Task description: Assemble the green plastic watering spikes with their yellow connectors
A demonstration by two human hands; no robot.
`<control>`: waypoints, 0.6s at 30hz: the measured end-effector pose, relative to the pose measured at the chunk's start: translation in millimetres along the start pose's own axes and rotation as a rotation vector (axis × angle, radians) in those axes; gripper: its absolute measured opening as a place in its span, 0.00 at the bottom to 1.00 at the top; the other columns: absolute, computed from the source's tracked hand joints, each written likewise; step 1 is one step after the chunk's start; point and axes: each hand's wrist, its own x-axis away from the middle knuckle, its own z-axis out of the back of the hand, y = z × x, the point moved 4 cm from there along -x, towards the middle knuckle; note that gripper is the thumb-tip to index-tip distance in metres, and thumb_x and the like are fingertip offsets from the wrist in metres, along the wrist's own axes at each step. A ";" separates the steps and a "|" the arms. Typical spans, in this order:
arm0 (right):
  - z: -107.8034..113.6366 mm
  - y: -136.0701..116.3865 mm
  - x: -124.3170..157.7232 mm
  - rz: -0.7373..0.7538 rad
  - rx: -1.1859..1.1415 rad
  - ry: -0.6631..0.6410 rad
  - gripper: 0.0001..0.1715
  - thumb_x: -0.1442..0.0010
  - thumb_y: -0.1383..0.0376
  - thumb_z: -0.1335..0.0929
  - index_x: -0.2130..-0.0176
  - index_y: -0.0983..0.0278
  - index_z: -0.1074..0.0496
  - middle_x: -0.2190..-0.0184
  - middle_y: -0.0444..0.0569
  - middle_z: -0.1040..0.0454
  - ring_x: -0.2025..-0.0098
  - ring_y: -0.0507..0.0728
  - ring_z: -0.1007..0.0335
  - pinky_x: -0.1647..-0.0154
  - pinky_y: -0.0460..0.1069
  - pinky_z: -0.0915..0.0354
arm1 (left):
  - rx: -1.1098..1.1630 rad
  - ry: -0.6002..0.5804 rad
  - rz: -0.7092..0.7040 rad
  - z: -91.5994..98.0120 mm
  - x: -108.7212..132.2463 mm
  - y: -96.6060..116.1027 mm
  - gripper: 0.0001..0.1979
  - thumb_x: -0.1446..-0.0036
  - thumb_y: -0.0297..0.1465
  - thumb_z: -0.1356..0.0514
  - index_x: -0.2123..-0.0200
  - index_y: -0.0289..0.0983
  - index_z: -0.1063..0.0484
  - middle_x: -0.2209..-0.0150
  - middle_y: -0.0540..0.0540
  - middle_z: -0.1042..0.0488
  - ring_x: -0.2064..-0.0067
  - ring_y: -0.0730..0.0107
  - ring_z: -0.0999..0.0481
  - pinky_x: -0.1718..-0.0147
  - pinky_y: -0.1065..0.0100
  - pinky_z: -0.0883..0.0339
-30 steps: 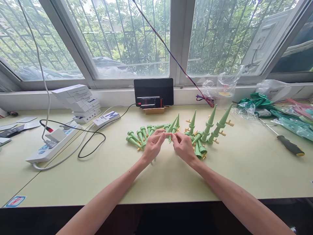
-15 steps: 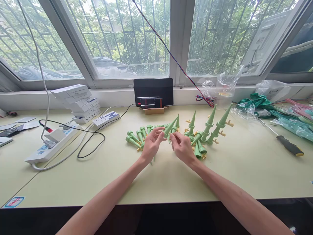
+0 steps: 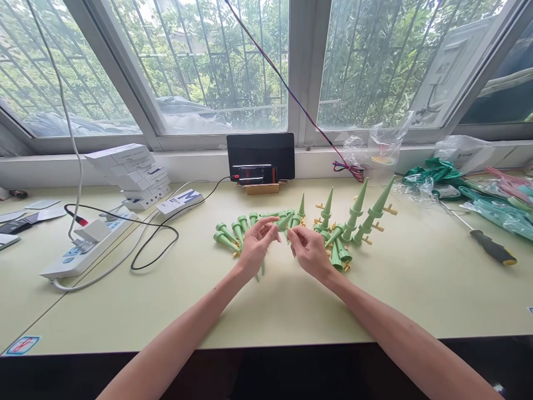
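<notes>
Near the middle of the table, my left hand [image 3: 256,244] is closed around a green plastic watering spike [image 3: 284,223], a pointed cone partly covered by the fingers. Close beside it on the right, my right hand [image 3: 308,248] pinches a small yellowish piece [image 3: 288,228] mostly hidden by the fingertips. Several green spikes [image 3: 225,239] lie fanned out left of and behind my left hand. To the right of my right hand, more spikes lie in a heap [image 3: 342,253], while stacked spikes with yellow valves [image 3: 367,228] stand pointing up.
A power strip [image 3: 89,244] with cables and stacked white boxes [image 3: 133,172] are at left. Against the window ledge, a phone [image 3: 258,175] leans before a dark tablet [image 3: 261,150]. A screwdriver [image 3: 493,247] and green plastic bags [image 3: 499,211] lie at right.
The spike in my left hand has tipped, its point now lower and nearer the fingers. My hands otherwise stay almost in place.
</notes>
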 end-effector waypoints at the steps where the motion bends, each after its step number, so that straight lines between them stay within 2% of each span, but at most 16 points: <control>1: -0.2 0.0 -0.1 0.005 0.007 -0.005 0.21 0.34 0.53 0.39 0.74 0.63 0.36 0.82 0.41 0.40 0.79 0.50 0.46 0.77 0.47 0.47 | 0.012 0.000 0.006 0.1 -0.2 0.5 0.15 0.46 0.39 0.34 0.57 0.39 0.25 0.69 0.49 0.28 0.69 0.73 0.28 0.60 0.65 0.31; 7: -1.9 -1.3 -0.6 0.077 0.082 -0.016 0.21 0.33 0.55 0.39 0.74 0.63 0.36 0.80 0.42 0.40 0.77 0.50 0.46 0.75 0.47 0.47 | 0.004 0.012 0.009 1.9 -0.9 3.4 0.15 0.46 0.38 0.34 0.57 0.39 0.23 0.66 0.46 0.24 0.68 0.71 0.27 0.59 0.64 0.30; 10: -3.6 -2.6 -0.1 0.112 0.131 -0.029 0.21 0.33 0.56 0.40 0.74 0.63 0.34 0.78 0.43 0.39 0.76 0.51 0.46 0.74 0.47 0.47 | -0.023 -0.005 0.003 0.2 0.0 5.5 0.16 0.45 0.39 0.35 0.55 0.39 0.24 0.65 0.46 0.23 0.69 0.71 0.28 0.64 0.65 0.30; 14: -4.9 -3.3 0.5 0.126 0.163 -0.032 0.22 0.33 0.57 0.39 0.75 0.63 0.36 0.79 0.42 0.40 0.76 0.50 0.48 0.74 0.47 0.49 | 0.010 0.003 0.029 -2.5 1.1 9.3 0.16 0.42 0.42 0.39 0.57 0.37 0.25 0.68 0.45 0.23 0.73 0.73 0.29 0.72 0.69 0.34; 18: -4.4 -2.7 0.6 0.131 0.167 -0.016 0.22 0.33 0.58 0.39 0.76 0.63 0.37 0.80 0.42 0.42 0.77 0.50 0.50 0.74 0.47 0.50 | -0.006 -0.008 0.041 -3.1 1.6 10.9 0.17 0.40 0.44 0.41 0.57 0.36 0.27 0.70 0.46 0.25 0.74 0.72 0.29 0.73 0.69 0.35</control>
